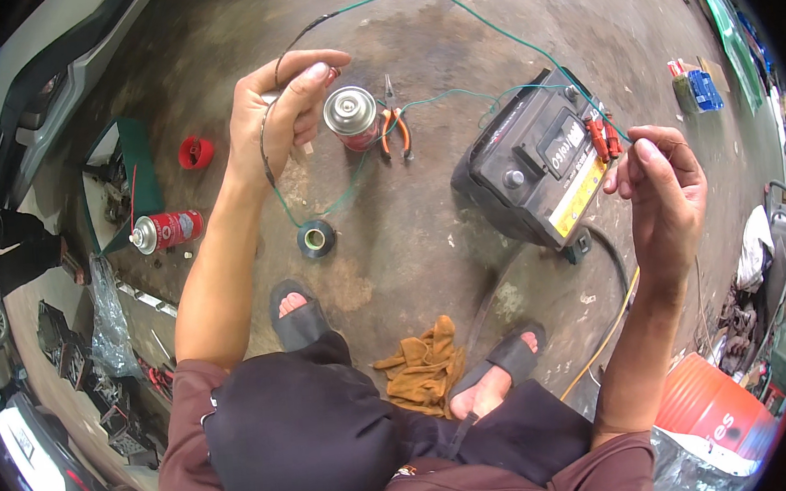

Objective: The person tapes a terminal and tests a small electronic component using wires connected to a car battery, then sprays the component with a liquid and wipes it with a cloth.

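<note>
My left hand [285,111] is raised at upper left, its fingers closed on a small red piece whose kind I cannot make out. A thin green wire [476,13] with a black-wrapped stretch loops past that hand and arcs over to the right. There my right hand [665,182] pinches it between thumb and fingertips. Beside those fingertips, in front of a black car battery [508,176], are red clips [604,139]; whether they touch the hand I cannot tell. Below my left hand, the wire runs to a roll of black tape [316,239] on the floor.
An upright spray can [350,110] stands by orange-handled pliers [393,133]. Another red can [167,231] lies near a red cap [195,152] and a green box [116,184]. Brown work gloves [426,367] lie between my feet. A red drum [715,409] is at lower right.
</note>
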Demonstrator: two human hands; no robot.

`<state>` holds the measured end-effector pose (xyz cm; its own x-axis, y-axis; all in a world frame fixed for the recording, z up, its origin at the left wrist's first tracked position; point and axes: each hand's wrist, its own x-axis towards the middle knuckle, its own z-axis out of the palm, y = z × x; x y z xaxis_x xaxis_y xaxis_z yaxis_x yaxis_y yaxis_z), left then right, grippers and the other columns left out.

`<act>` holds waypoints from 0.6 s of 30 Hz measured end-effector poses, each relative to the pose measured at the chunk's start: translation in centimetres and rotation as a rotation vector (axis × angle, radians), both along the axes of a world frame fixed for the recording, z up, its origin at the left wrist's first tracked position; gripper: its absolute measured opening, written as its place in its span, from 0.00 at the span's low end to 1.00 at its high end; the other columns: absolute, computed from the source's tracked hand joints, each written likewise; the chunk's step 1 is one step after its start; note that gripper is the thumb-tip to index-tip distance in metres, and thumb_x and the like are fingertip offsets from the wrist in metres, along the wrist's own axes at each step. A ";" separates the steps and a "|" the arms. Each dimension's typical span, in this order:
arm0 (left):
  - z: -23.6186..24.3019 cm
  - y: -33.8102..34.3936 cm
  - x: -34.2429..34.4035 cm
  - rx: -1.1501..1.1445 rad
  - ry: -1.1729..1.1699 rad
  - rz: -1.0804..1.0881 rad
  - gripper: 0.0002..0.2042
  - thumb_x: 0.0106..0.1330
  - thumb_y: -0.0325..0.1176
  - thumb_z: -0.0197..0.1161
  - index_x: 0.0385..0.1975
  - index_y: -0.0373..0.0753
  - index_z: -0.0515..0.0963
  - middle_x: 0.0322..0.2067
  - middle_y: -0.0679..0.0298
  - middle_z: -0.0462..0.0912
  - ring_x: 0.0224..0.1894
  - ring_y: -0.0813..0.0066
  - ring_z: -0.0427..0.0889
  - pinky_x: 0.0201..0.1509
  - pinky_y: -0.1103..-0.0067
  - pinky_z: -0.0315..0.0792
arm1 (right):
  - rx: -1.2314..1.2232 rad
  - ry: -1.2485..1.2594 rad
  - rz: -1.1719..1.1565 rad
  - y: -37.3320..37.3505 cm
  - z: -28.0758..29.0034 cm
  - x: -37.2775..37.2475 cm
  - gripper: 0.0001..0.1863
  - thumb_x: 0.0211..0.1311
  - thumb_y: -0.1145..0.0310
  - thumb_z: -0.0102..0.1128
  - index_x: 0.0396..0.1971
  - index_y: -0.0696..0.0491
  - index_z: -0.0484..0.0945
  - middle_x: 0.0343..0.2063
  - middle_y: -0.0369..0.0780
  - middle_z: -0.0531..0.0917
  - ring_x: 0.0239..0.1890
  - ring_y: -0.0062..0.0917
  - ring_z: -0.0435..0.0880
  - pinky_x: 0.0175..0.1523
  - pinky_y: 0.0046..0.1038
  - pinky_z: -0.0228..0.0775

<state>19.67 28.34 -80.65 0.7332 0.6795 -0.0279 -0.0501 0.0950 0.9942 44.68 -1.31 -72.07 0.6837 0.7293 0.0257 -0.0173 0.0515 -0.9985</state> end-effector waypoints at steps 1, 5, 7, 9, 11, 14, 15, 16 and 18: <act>-0.1 0.2 0.4 -0.002 0.004 -0.006 0.15 0.80 0.36 0.62 0.52 0.30 0.87 0.23 0.75 0.68 0.20 0.89 0.63 0.23 0.86 0.56 | 0.012 0.005 -0.015 -0.2 -0.1 0.1 0.11 0.76 0.75 0.61 0.50 0.66 0.83 0.29 0.39 0.81 0.30 0.22 0.79 0.42 0.29 0.80; -0.3 0.7 2.8 0.063 -0.040 0.037 0.15 0.80 0.38 0.62 0.35 0.33 0.84 0.21 0.75 0.64 0.19 0.88 0.59 0.21 0.83 0.51 | 0.179 0.154 0.022 -1.0 0.0 1.1 0.16 0.79 0.71 0.58 0.57 0.68 0.81 0.37 0.40 0.81 0.37 0.24 0.80 0.44 0.30 0.80; -0.7 1.3 3.8 -0.003 -0.181 0.058 0.21 0.80 0.40 0.63 0.22 0.38 0.73 0.20 0.72 0.64 0.17 0.86 0.59 0.20 0.81 0.50 | 0.199 0.150 0.151 -1.9 -0.5 2.6 0.22 0.85 0.64 0.51 0.66 0.65 0.76 0.44 0.40 0.81 0.45 0.24 0.80 0.49 0.29 0.76; -1.0 1.2 5.2 0.019 -0.192 0.125 0.25 0.80 0.41 0.63 0.18 0.42 0.63 0.19 0.70 0.64 0.16 0.84 0.59 0.18 0.79 0.49 | 0.277 0.206 -0.050 -1.6 -0.2 2.5 0.22 0.86 0.65 0.50 0.66 0.67 0.75 0.55 0.48 0.84 0.53 0.34 0.84 0.57 0.38 0.82; -1.3 1.3 5.8 0.057 -0.222 0.169 0.25 0.79 0.39 0.62 0.17 0.42 0.63 0.18 0.69 0.63 0.15 0.82 0.59 0.18 0.79 0.48 | 0.330 0.254 0.032 -2.9 -0.7 3.9 0.24 0.88 0.65 0.47 0.72 0.66 0.69 0.63 0.49 0.81 0.61 0.35 0.82 0.63 0.39 0.80; -1.4 0.8 6.7 0.107 -0.234 0.217 0.24 0.78 0.37 0.60 0.16 0.41 0.62 0.17 0.69 0.62 0.14 0.81 0.58 0.18 0.78 0.48 | 0.487 0.375 0.149 -3.1 -1.3 4.2 0.27 0.88 0.66 0.49 0.78 0.63 0.63 0.57 0.44 0.85 0.51 0.28 0.84 0.54 0.31 0.76; -1.7 0.8 6.9 0.106 -0.231 0.214 0.24 0.78 0.37 0.60 0.16 0.41 0.62 0.17 0.69 0.62 0.14 0.81 0.58 0.18 0.78 0.48 | 0.487 0.378 0.145 -3.3 -1.6 4.1 0.27 0.88 0.66 0.49 0.78 0.63 0.63 0.57 0.44 0.85 0.51 0.28 0.84 0.54 0.31 0.76; -1.9 0.9 7.0 0.112 -0.228 0.222 0.23 0.77 0.36 0.59 0.16 0.41 0.61 0.17 0.69 0.62 0.14 0.81 0.58 0.18 0.78 0.48 | 0.440 0.389 0.104 -3.4 -1.9 4.0 0.27 0.87 0.66 0.50 0.77 0.63 0.64 0.53 0.43 0.86 0.49 0.27 0.84 0.52 0.31 0.75; -2.1 1.0 7.2 0.119 -0.223 0.228 0.23 0.76 0.35 0.59 0.16 0.41 0.61 0.17 0.69 0.61 0.14 0.81 0.59 0.18 0.78 0.48 | 0.370 0.391 -0.002 -3.4 -2.0 3.4 0.22 0.85 0.68 0.54 0.72 0.60 0.72 0.44 0.40 0.89 0.45 0.25 0.85 0.49 0.30 0.74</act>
